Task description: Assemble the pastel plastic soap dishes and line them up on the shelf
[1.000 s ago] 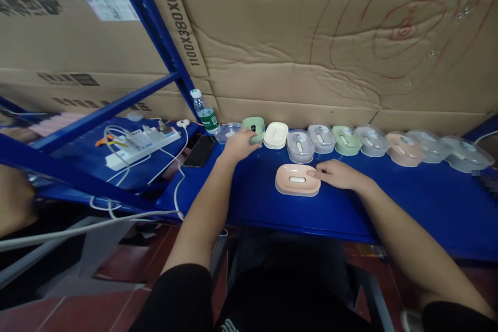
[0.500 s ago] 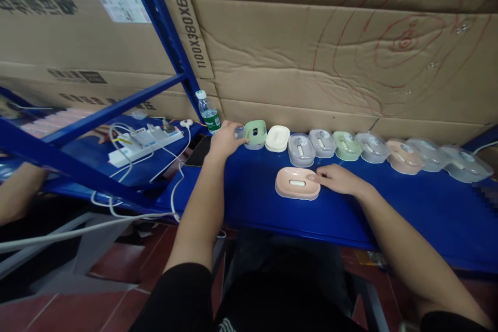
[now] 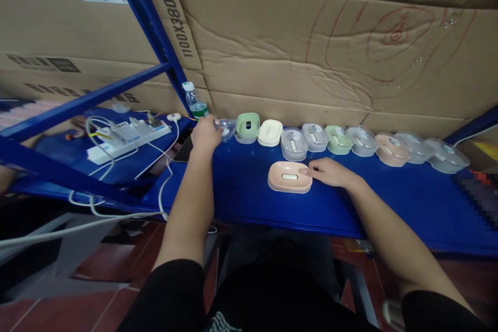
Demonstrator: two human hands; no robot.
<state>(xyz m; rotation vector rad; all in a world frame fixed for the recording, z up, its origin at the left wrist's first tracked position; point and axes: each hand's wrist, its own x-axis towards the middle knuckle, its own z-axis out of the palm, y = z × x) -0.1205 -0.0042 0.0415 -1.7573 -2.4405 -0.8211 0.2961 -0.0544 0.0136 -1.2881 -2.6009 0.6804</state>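
My left hand (image 3: 206,136) is closed on the near-left edge of a clear plastic lid (image 3: 229,134), at the left end of the row; its fingertips are partly hidden. Beside the lid stand a green soap dish (image 3: 248,128) with an oblong hole in its insert and a cream soap dish (image 3: 270,133), both uncovered. Closer to me lies a pink soap dish (image 3: 290,177) with a white bar in its middle. My right hand (image 3: 330,172) grips its right rim, thumb inside and fingers curled outside.
Several soap dishes with clear lids, such as a grey one (image 3: 294,145), line the back of the blue shelf (image 3: 249,202). A water bottle (image 3: 196,101) and a dark flat object (image 3: 182,150) are at left, near a power strip (image 3: 128,140) with cables. Another person's arm shows far left.
My left hand has shifted a little left, and more of the clear lid shows beside the green dish. My right hand stays on the pink dish. The whole view has shifted slightly.
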